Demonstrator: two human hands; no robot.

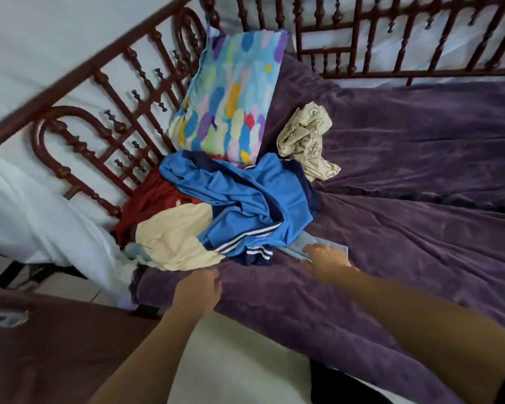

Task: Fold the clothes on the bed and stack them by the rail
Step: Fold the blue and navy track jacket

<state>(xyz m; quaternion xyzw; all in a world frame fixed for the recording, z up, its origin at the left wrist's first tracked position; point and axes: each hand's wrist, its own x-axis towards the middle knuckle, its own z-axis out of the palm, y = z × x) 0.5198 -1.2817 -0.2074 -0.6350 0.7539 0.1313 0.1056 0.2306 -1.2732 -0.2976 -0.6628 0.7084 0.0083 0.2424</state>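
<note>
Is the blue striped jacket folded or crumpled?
Crumpled: the blue striped jacket lies bunched in loose creases over the cream garment and red garment.
</note>
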